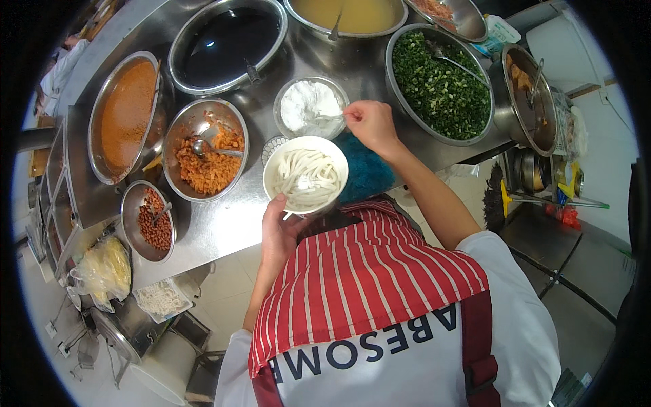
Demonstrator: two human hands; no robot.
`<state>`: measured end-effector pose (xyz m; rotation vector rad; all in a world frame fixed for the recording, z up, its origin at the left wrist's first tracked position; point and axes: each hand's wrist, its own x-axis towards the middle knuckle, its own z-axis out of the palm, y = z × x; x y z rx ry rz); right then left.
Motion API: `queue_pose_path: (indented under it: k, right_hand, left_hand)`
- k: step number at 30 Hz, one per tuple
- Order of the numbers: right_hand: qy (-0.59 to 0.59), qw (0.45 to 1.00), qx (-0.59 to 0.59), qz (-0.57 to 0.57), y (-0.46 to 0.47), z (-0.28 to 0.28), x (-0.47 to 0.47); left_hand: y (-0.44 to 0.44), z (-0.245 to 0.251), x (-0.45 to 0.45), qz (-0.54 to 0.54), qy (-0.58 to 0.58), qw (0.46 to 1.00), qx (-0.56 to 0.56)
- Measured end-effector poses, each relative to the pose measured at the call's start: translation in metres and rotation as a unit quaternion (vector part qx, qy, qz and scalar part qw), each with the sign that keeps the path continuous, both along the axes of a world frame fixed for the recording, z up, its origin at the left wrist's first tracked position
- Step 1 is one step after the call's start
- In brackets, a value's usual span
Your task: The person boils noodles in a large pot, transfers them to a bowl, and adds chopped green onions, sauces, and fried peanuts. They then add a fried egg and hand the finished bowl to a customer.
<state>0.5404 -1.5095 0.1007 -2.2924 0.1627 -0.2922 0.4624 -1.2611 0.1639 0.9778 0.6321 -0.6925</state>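
Note:
My left hand (279,227) holds a white bowl (267,184) from below, its thumb against the rim. Thick white noodles (307,173) lie in it, with a small heap of white powder on them. Just beyond, a metal bowl (279,121) holds white powder (306,104). My right hand (372,124) is over that bowl's right edge, its fingers closed on the handle of a spoon (333,116) whose end rests in the powder. A blue-green cloth or bag (367,170) lies under my right wrist, beside the noodle bowl.
Around the steel table (224,239) stand metal bowls of dark liquid (231,48), yellowish broth (351,12), chopped green onions (440,84), orange-red sauce (124,119), diced orange food (206,170) and peanuts (154,224). A brown-sauce bowl (546,137) stands at the right edge.

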Motion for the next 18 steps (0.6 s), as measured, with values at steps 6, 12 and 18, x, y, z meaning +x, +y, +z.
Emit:
queue_pose_path:
  k: [6, 12, 18]
  right_hand:
    - [0.042, 0.987, 0.154, -0.033, -0.008, 0.071, -0.032]
    - [-0.117, 0.993, -0.011, 0.010, 0.006, 0.098, -0.046]
    - [-0.012, 0.999, 0.006, -0.036, -0.022, 0.054, -0.015]
  left_hand:
    - [0.002, -0.002, 0.005, -0.035, -0.025, 0.999, -0.006]
    - [0.000, -0.008, 0.007, -0.049, -0.040, 0.998, -0.030]
    - [0.002, 0.000, 0.009, -0.091, -0.056, 0.992, -0.064]
